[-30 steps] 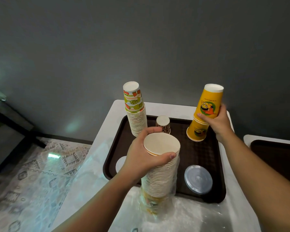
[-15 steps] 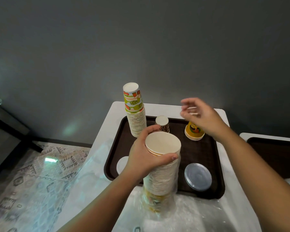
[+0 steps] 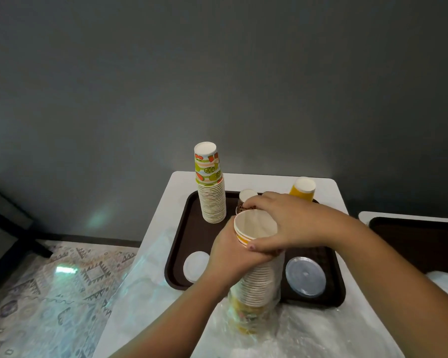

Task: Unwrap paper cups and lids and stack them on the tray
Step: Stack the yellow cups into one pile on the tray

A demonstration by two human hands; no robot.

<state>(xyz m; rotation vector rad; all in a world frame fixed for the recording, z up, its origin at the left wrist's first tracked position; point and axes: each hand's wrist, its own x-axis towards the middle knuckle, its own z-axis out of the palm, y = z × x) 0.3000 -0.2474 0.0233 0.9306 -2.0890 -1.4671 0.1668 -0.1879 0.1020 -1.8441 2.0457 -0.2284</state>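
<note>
Cup stack [image 3: 259, 282] gripped by curled left hand [image 3: 233, 257], top cups [image 3: 254, 228] pinched by right hand [image 3: 290, 223].

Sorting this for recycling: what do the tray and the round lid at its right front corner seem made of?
Tray: likely hard plastic, dark brown, with a textured matte floor and a smooth moulded rim. Lid: probably thin clear plastic; the tray shows through it, and its ridged edge catches light.

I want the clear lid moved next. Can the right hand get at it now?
Probably not at once: the right hand grips the cup stack. The clear lid lies uncovered on the tray below its forearm.
</note>
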